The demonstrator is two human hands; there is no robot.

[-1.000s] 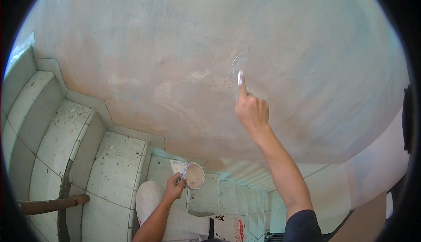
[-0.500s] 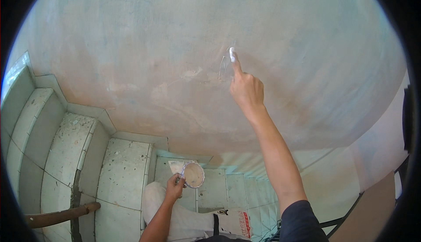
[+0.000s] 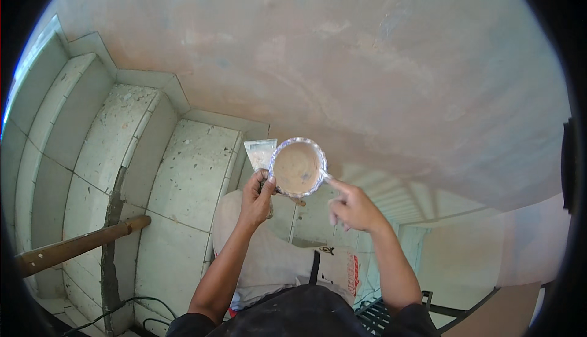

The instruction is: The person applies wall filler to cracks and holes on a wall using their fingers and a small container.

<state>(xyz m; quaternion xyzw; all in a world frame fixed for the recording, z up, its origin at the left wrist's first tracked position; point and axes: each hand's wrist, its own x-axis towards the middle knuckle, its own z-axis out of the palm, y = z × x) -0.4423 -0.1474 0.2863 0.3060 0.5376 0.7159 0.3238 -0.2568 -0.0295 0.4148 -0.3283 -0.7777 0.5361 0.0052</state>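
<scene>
My left hand is closed on the side of a round tub with a scalloped, stained rim. Smooth beige paste lies inside it. A putty knife with a wide, paste-smeared blade sticks up beside the tub from the same hand; its handle is mostly hidden. At the tub's right rim, my right hand has its index finger stretched out, the white-coated tip touching the edge. Its other fingers curl loosely and hold nothing. Beyond rises a patchy pinkish-grey wall with faint scratches.
Tiled stairs littered with crumbs climb to the left, edged by a tile skirting. A brown pole lies across the lower left, near a dark cable. Dark metal slats show at the bottom right.
My right hand has come down from the wall to the tub's rim. The tub and putty knife in my left hand sit higher in view, which has tilted downward.
</scene>
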